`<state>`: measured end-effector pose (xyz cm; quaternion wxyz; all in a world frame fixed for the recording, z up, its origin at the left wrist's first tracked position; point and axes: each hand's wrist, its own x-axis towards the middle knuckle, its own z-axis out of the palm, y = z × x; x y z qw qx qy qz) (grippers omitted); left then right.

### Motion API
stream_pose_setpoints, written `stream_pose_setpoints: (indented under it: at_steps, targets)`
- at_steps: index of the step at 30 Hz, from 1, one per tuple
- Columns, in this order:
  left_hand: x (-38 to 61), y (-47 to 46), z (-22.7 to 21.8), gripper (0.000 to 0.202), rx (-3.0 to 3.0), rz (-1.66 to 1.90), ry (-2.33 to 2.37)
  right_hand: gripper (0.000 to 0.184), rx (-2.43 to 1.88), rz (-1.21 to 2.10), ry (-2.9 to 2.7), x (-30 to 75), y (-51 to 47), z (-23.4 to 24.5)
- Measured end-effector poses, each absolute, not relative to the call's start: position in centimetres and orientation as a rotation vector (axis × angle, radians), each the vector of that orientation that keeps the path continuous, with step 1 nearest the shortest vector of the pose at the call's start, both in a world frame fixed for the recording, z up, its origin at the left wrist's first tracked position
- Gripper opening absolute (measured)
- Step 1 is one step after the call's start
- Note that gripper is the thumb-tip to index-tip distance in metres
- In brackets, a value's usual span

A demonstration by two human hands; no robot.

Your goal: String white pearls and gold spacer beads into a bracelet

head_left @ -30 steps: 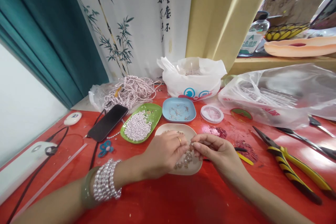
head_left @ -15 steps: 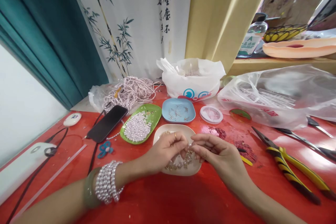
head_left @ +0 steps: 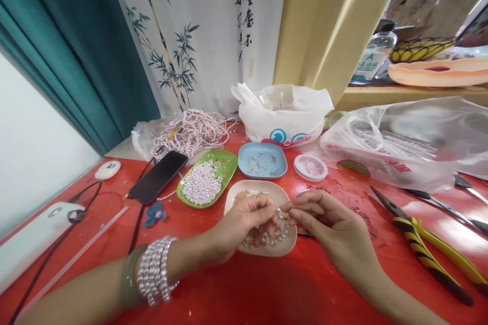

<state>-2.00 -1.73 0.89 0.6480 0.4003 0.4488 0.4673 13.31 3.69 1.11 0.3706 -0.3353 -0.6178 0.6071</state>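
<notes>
My left hand (head_left: 255, 219), with strands of pearl beads and a green bangle on its wrist, pinches a small pearl bead (head_left: 279, 210) at its fingertips. Close by on the right, my right hand (head_left: 320, 216) has thumb and forefinger pressed together; what they hold is too small to make out. Both hands are over a cream dish (head_left: 232, 198), partly covering it. Gold-coloured pieces and a curved string of beads (head_left: 281, 233) show in that dish, below my fingers. Whether the string joins the pinched bead I cannot tell.
Behind are a green dish (head_left: 231, 161) of loose pearls, a blue dish (head_left: 244, 167) with small metal pieces and a round clear case (head_left: 310, 167). A phone (head_left: 158, 177) and bead strands (head_left: 194, 132) are left; yellow-black pliers (head_left: 414, 241) and plastic bags (head_left: 389, 147) right.
My right hand has shifted a little to the right and its fingertips sit slightly farther from the left ones. The left hand keeps its pinch. The whole view has moved slightly.
</notes>
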Motion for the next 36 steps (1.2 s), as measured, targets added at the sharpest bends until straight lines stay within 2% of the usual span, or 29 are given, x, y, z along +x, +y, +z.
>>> stream_pose_setpoints:
  at_steps: [6, 13, 16, 23, 36]
  targets:
    - [-1.9, -2.1, 1.3, 0.025, 1.181, 1.165, 1.162, 0.011, -0.858, 1.371, -1.712, 13.5, 3.0, 0.9]
    - [-1.8, -2.7, 1.8, 0.024, 1.347, 1.120, 1.283, 0.009, -0.885, 1.240, -1.815, 13.5, 3.0, 0.7]
    - [-1.9, -2.7, 1.6, 0.025, 1.366, 1.138, 1.328, 0.010, -0.899, 1.352, -1.771, 13.5, 3.4, 0.7]
    - [-1.8, -2.5, 1.3, 0.024, 1.311, 1.131, 1.291, 0.031, -0.918, 1.801, -1.639, 13.4, 4.6, 1.7]
    - [-1.6, -2.6, 0.6, 0.023, 1.362, 1.046, 1.304, 0.024, -0.925, 1.932, -1.536, 13.3, 4.2, 1.8]
